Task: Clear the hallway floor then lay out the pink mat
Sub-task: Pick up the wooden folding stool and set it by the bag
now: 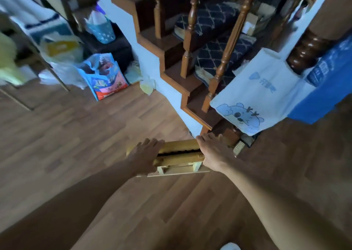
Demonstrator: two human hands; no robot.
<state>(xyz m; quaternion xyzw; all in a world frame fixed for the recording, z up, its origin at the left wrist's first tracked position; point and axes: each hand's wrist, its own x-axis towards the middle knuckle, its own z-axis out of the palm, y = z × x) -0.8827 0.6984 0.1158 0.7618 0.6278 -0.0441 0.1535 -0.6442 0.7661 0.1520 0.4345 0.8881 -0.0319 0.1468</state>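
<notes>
Floorboards of the hallway floor (80, 144) run in brown wood across the lower view, and near the middle, just before the foot of the staircase (190, 89), is a small wooden stool (179, 154) with a slot along its yellow top. Two of its pale legs and a crosspiece show on the near side. Whether it rests on the boards or is lifted cannot be told.

Both bare arms reach down to it. The left hand (146, 152) lies over the stool's left end, fingers bent across the top and gripping it. The right hand (211, 150) clasps the right end in the same way, its fingers curled over the far edge.

To the right, a white tote bag (262, 97) printed with a blue cartoon animal hangs from the dark newel post (312, 47), with a blue bag (327, 89) just beside it. Against the far left wall stands a cluster of things: a printed shopping bag (106, 78), a yellow plastic bag (61, 49) and, higher up, a blue basket (101, 30) — all well apart from the stool.
</notes>
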